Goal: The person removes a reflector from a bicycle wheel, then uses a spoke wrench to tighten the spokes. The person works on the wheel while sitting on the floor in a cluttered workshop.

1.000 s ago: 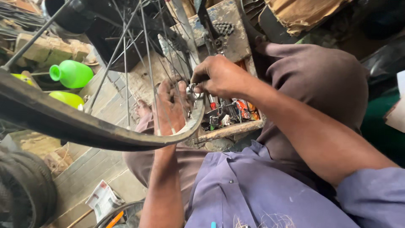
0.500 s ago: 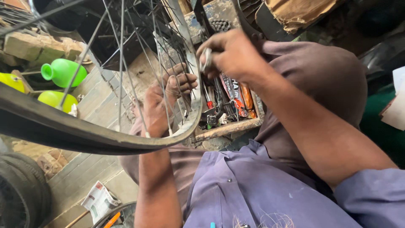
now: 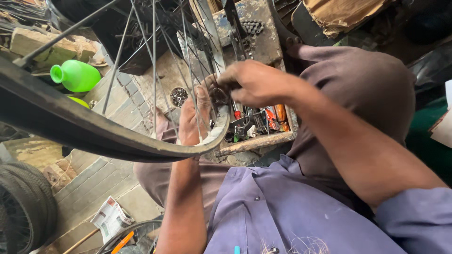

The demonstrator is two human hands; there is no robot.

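Note:
A bicycle wheel rim (image 3: 94,134) with thin metal spokes (image 3: 154,70) arcs across the left of the view, held over my lap. My left hand (image 3: 193,117) reaches up behind the spokes, fingers wrapped about the rim's inner edge near its lower right curve. My right hand (image 3: 254,84) is closed just above it, pinching something small at a spoke end beside the rim; what it pinches is hidden by my fingers.
A wooden toolbox (image 3: 256,141) with screwdrivers and pliers sits beyond my knee. A green plastic bottle (image 3: 77,75) lies at the left by bricks. Tyres (image 3: 21,207) stand at lower left, a folded newspaper (image 3: 110,218) lies on the brick floor.
The wheel has dropped and shifted. My right hand moved down from the upper spokes to the rim, close to my left hand, which slid slightly right along the rim.

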